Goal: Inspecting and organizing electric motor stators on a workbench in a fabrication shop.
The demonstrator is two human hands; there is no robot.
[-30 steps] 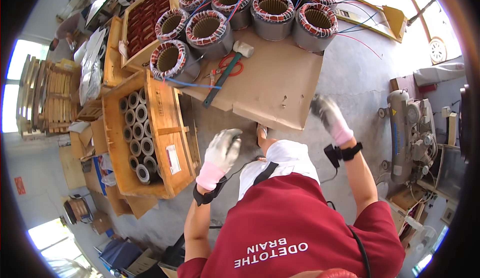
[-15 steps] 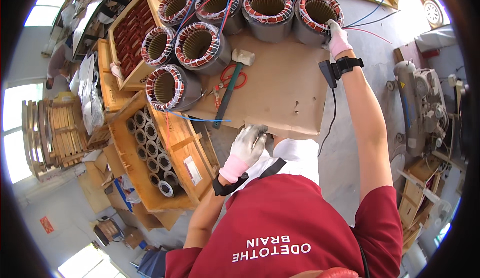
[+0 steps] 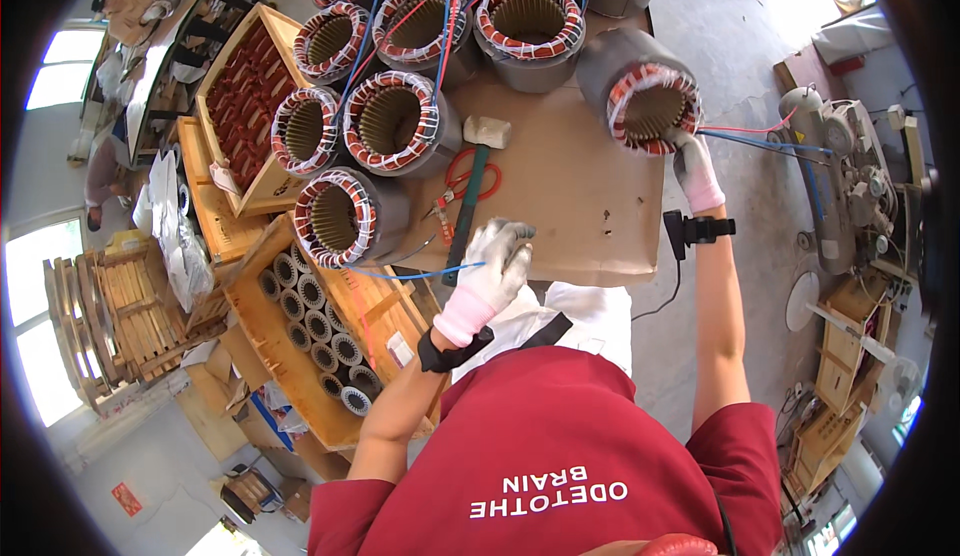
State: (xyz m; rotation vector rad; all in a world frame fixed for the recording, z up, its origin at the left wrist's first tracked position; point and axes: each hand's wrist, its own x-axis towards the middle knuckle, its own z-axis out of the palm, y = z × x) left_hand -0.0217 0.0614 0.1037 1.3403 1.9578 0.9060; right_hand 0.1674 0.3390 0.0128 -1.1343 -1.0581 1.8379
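My right hand (image 3: pixel 692 164), gloved, grips the near rim of a wound motor stator (image 3: pixel 652 108). That stator is tilted, its red-and-white laced coil end facing me, with blue and red leads trailing right. My left hand (image 3: pixel 503 261), also gloved, hovers by the near edge of the cardboard-covered table (image 3: pixel 570 196), fingers apart and nothing seen in them. Beside it lie a mallet (image 3: pixel 472 201) with a green handle and pale head, and red-handled scissors (image 3: pixel 487 182). A blue lead (image 3: pixel 420 275) reaches from the nearest left stator (image 3: pixel 385 218) to the left hand.
Several more stators (image 3: pixel 530 31) crowd the table's far and left sides. At left stand a wooden crate (image 3: pixel 350 306) of small ring-shaped cores and a wooden box (image 3: pixel 290 176) of red parts. A grey machine with a tank (image 3: pixel 828 186) stands on the floor at right.
The stator in my right hand has tipped and come nearer me, its opening now facing me. My left hand has risen slightly, its fingers spreading. The view has shifted a little.
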